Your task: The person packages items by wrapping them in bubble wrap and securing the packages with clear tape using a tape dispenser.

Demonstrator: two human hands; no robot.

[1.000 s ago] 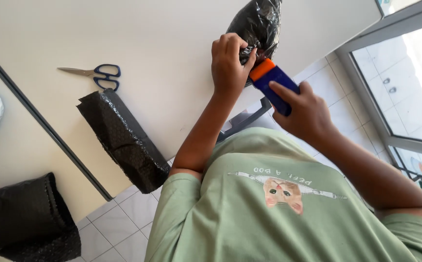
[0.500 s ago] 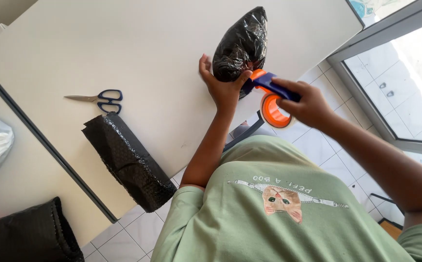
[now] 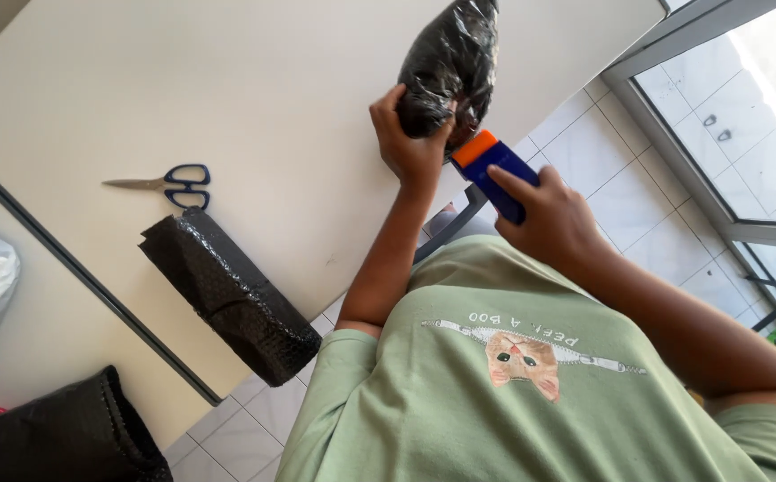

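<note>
The left hand [image 3: 408, 143] is curled around the near end of the glossy black plastic-wrapped, egg-shaped parcel [image 3: 449, 64], fingers wrapped over one side and thumb over the other. Half a second ago that parcel lay lower and the palm cupped it from below; now it sits higher, its far tip reaching the top of the view above the white tabletop [image 3: 254, 98].

The right hand [image 3: 550, 219] is closed around the blue handle of the blue-and-orange plastic tape dispenser [image 3: 490, 168], forefinger laid along its top. The orange tape roll that hung below this hand a moment ago is now hidden behind the hand, and the dispenser's orange nose has swung up against the parcel's near end, just beside the left thumb. Judging from this, another pass of tape around the parcel is under way.

Well to the left of the left hand lie blue-handled scissors [image 3: 166, 180] and a black bubble-wrap roll [image 3: 232, 295], unmoved.
</note>
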